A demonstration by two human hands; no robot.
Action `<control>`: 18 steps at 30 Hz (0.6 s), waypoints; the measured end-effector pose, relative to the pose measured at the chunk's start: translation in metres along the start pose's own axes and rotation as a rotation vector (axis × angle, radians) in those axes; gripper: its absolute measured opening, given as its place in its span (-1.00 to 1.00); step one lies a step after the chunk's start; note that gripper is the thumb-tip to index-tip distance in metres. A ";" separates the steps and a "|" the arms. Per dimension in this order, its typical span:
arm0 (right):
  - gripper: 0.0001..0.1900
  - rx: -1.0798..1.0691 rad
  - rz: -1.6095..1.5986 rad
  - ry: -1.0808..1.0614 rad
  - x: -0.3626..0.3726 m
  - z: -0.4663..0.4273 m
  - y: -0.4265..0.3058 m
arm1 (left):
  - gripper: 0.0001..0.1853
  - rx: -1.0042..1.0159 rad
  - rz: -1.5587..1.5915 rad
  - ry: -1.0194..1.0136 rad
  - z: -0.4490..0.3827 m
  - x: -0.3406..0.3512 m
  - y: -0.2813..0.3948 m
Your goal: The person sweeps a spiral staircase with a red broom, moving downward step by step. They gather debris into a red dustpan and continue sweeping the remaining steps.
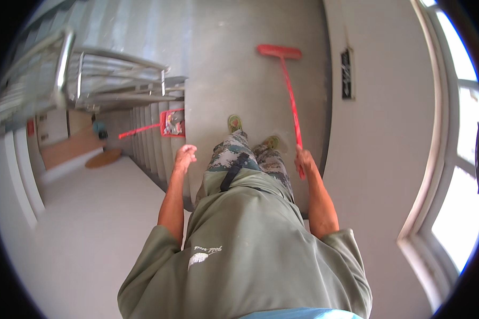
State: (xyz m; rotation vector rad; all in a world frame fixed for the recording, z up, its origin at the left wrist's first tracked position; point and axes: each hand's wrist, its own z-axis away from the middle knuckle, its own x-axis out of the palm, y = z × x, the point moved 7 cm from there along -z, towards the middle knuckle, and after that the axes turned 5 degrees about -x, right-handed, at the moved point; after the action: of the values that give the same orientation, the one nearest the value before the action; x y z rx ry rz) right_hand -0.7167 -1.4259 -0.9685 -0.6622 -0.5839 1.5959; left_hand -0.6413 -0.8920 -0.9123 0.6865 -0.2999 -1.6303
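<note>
My right hand (pixel 304 158) is closed round the red handle of a push broom (pixel 291 95), near the handle's end. The broom's wide red head rests on the grey landing floor (pixel 231 75) ahead of me and to the right. My left hand (pixel 185 156) is raised at the left with its fingers curled; nothing shows in it, though whether the fingers are fully closed cannot be told. Just beyond it, a red long-handled dustpan (pixel 162 123) with litter inside sits on the stairs at the landing's left edge, its handle pointing left.
Steps (pixel 143 135) go down at the left beside a metal railing (pixel 123 95), and more steps (pixel 123 24) lie at the upper left. A wall (pixel 375 131) with a dark sign (pixel 346 74) and a window frame (pixel 423 199) bounds the right. An oval brown mat (pixel 103 158) lies below.
</note>
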 end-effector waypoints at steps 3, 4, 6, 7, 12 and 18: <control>-0.20 0.021 0.367 -0.040 0.002 0.055 0.083 | -0.80 0.337 0.042 0.221 0.021 -0.068 0.039; -0.14 0.076 0.559 -0.044 -0.003 0.082 0.120 | -0.78 0.403 -0.143 0.363 0.037 -0.092 0.073; -0.10 0.110 0.617 -0.035 -0.026 0.151 0.178 | -0.82 0.612 -0.117 0.592 0.088 -0.141 0.152; -0.09 0.184 0.759 0.007 -0.029 0.191 0.209 | -0.79 0.667 -0.156 0.744 0.129 -0.154 0.212; -0.18 0.321 0.668 0.187 0.010 0.254 0.115 | -0.74 1.000 -0.148 1.319 0.209 -0.260 0.348; -0.30 0.267 0.502 0.098 0.111 0.137 -0.063 | -0.48 1.167 -0.295 1.100 0.115 -0.358 0.402</control>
State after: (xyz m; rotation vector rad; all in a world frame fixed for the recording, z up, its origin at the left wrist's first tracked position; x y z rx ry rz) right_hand -0.7785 -1.3080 -0.8371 -0.7129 -0.1252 2.0483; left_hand -0.3689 -0.6438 -0.5031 2.4489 -0.3110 -0.9684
